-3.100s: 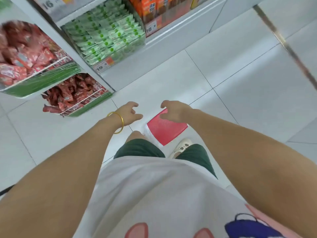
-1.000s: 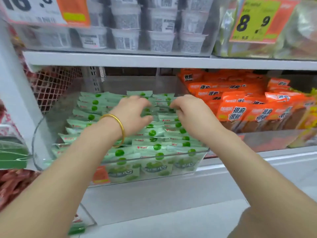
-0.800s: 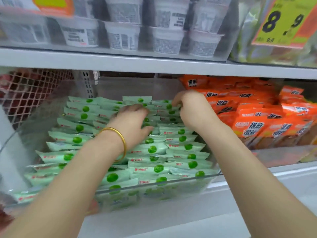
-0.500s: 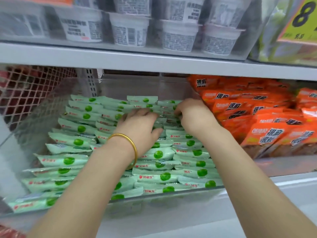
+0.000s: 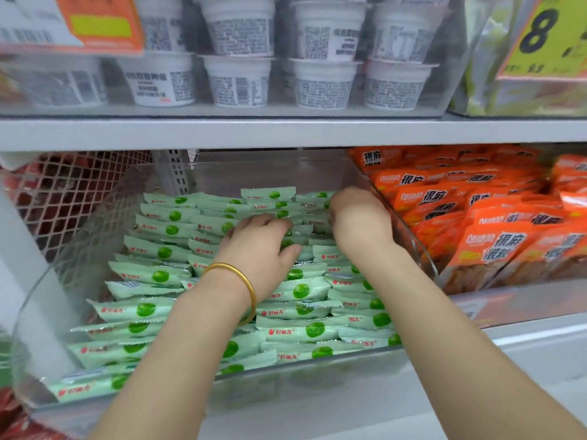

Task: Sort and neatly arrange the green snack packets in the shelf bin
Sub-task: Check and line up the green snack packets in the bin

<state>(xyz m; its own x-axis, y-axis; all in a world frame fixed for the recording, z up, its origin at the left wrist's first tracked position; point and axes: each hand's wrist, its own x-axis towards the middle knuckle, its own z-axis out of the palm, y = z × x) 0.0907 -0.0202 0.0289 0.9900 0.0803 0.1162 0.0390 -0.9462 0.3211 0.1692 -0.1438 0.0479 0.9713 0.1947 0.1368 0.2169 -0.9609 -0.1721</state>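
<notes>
Left hand (image 5: 260,246), right hand (image 5: 359,220) curled into green packets (image 5: 298,328) at rear of clear bin (image 5: 301,376); pinch or press: cannot tell. Packets directly under fingers (image 5: 270,222), long axes crosswise to them; right hand nearer back row.

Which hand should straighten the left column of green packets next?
Probably left. The left hand lies over the middle rows, next to the left column; the right hand is at the back right, by the bin wall.
</notes>
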